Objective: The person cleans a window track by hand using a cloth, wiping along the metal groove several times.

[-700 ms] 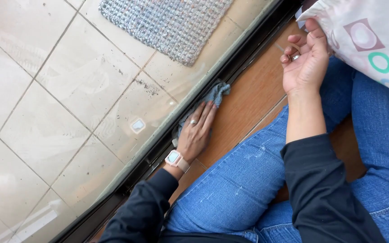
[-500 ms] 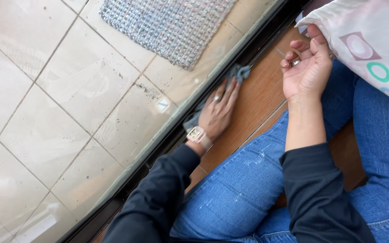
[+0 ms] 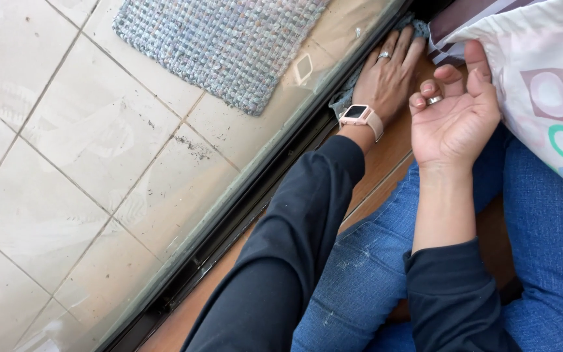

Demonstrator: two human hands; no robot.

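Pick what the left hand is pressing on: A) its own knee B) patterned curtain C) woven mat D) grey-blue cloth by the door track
D: the left hand lies flat on a grey-blue cloth next to the dark door track; the woven mat is beyond the glass, and the patterned curtain is beside the right hand.

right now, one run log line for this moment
left hand: flat on grey cloth by door track | right hand: palm up, holds curtain back
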